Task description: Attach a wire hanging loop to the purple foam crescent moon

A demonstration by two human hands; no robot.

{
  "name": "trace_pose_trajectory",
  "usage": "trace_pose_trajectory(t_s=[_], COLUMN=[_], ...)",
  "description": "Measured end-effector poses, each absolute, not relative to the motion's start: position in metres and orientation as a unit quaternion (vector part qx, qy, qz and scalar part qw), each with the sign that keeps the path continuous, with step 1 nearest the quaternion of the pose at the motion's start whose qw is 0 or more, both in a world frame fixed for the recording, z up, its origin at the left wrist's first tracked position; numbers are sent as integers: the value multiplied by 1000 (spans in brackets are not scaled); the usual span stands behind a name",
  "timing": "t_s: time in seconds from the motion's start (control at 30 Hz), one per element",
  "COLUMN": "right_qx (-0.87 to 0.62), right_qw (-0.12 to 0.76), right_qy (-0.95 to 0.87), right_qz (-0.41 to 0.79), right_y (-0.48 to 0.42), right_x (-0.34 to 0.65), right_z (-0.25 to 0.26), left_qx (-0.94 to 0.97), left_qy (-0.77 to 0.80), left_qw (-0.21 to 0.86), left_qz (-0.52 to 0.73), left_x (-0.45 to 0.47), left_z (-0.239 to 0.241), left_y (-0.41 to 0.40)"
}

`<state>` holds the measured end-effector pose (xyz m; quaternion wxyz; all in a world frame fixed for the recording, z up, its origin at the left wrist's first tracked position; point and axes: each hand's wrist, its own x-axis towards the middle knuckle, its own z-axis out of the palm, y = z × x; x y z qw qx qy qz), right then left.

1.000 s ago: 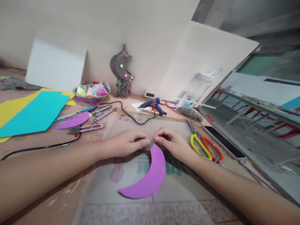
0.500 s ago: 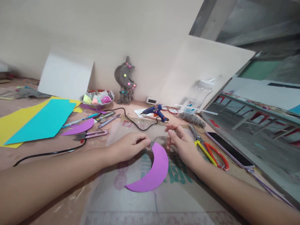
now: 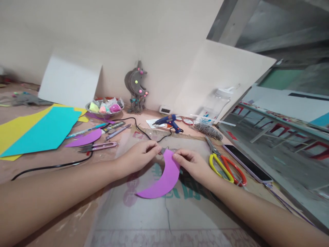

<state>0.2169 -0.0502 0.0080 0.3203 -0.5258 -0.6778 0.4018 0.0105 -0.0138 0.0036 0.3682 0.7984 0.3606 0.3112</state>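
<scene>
A purple crescent cutout, foam or card by its look, is held over the mat with one tip up. My left hand pinches that upper tip, where a small grey wrapping, seemingly yarn, shows beside my fingertips. On the crescent's outer edge, near the same tip, my right hand has its thumb on the front face and its fingers behind, partly hidden. A thin grey strand trails on the mat below the crescent.
Scissors and a phone lie to the right. Behind are a blue glue gun, grey yarn and a bottle. Thread snips, purple offcut, coloured sheets and a bowl are left. A grey moon ornament hangs behind.
My right hand has come left and closed its open fingers onto the crescent's edge. My left hand keeps its pinch at the tip, and the crescent sits slightly higher in view.
</scene>
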Motion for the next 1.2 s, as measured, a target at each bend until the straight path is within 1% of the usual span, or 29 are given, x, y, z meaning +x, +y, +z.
trace_pose_trajectory(t_s=[0.17, 0.3, 0.7, 0.8, 0.97, 1.2], right_qx=[-534, -538, -537, -538, -539, -521], right_qw=[316, 314, 311, 309, 299, 282], right_qy=[-678, -679, -679, -679, -684, -720], right_qz=[394, 388, 393, 393, 390, 361], right_y=[-51, -52, -52, -52, -54, -53], right_x=[217, 216, 216, 216, 214, 214], right_z=[7, 9, 9, 9, 10, 11], left_qx=[799, 775, 752, 754, 772, 780], left_qy=[327, 338, 353, 355, 375, 392], left_qw=[391, 419, 448, 437, 387, 370], left_qz=[319, 332, 330, 337, 336, 318], left_x=[10, 10, 10, 10, 10, 10], left_z=[-1, -2, -3, -2, 4, 5], left_y=[-10, -11, -13, -12, -13, -14])
